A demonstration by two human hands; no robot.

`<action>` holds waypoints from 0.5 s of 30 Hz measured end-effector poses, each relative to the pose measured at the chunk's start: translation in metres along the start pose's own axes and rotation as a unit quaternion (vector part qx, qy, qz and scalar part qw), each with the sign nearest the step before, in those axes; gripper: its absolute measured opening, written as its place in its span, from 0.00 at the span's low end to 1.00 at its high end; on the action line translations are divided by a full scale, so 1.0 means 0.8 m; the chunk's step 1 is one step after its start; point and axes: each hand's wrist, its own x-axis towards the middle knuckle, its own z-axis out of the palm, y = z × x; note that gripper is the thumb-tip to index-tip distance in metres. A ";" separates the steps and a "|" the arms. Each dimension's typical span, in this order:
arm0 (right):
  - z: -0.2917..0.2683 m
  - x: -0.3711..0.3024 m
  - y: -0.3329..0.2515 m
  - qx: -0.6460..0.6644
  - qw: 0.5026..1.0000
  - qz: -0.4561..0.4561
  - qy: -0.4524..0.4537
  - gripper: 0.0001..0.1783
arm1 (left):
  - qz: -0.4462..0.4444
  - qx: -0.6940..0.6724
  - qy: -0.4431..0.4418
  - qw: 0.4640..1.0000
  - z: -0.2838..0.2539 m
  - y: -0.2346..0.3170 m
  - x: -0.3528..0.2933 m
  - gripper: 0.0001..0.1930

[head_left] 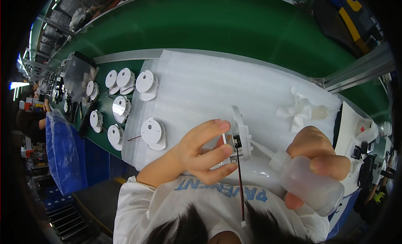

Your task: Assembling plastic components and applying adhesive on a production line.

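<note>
My left hand [207, 149] grips a white plastic housing [241, 137] on edge, its fingers along one side. A dark, thin cable [240, 185] hangs down from the housing and ends in a small pale connector. In my right hand [316, 154] is a translucent squeeze bottle [312, 183], tilted so that its narrow nozzle [261, 148] points at the housing's right side. Whether the tip touches the housing I cannot tell. To the left, a similar round white unit [153, 133] lies on the white foam sheet [201, 84], a thin wire beside it.
Several more round white units [124, 78] lie at the left on the green tabletop [105, 137]. A crumpled white tissue [298, 110] rests on the sheet's far right, beside a small translucent bottle [320, 112]. A blue bag-lined bin [67, 154] stands left; a metal post [360, 70] rises at the right.
</note>
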 end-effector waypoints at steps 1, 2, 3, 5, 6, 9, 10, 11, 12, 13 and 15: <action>0.002 0.003 0.003 -0.002 1.000 0.003 0.002 0.30 | -0.010 -0.013 -0.004 1.000 -0.006 0.000 0.002 0.20; 0.001 0.008 0.008 0.003 0.998 -0.034 -0.054 0.34 | -0.011 -0.016 -0.005 1.000 -0.012 -0.001 0.002 0.20; 0.004 0.011 0.013 0.009 0.991 -0.071 -0.111 0.38 | -0.011 -0.018 0.000 1.000 -0.018 -0.003 0.001 0.20; 0.023 0.022 0.007 -0.024 0.993 -0.058 -0.100 0.37 | -0.011 -0.020 0.004 1.000 -0.031 -0.008 -0.003 0.19; 0.030 0.025 0.004 -0.057 0.993 -0.047 -0.091 0.36 | -0.013 -0.016 0.002 1.000 -0.036 -0.009 -0.005 0.19; 0.044 0.027 0.009 -0.084 0.991 -0.035 -0.096 0.34 | -0.025 -0.008 -0.003 1.000 -0.053 -0.014 -0.009 0.20; 0.053 0.031 0.008 -0.082 0.991 -0.033 -0.097 0.34 | -0.034 -0.003 -0.004 0.999 -0.060 -0.017 -0.011 0.20; 0.063 0.036 0.004 -0.101 0.990 -0.009 -0.099 0.34 | -0.037 -0.001 -0.005 0.999 -0.069 -0.020 -0.013 0.20; 0.070 0.039 0.000 -0.123 0.987 0.016 -0.101 0.34 | -0.038 -0.005 -0.008 0.999 -0.076 -0.023 -0.014 0.20; 0.077 0.044 0.000 -0.124 0.987 0.019 -0.103 0.34 | -0.040 -0.008 -0.011 0.999 -0.083 -0.025 -0.015 0.21; 0.088 0.053 0.003 -0.123 0.986 0.011 -0.110 0.34 | -0.026 0.004 -0.008 1.000 -0.095 -0.037 -0.017 0.21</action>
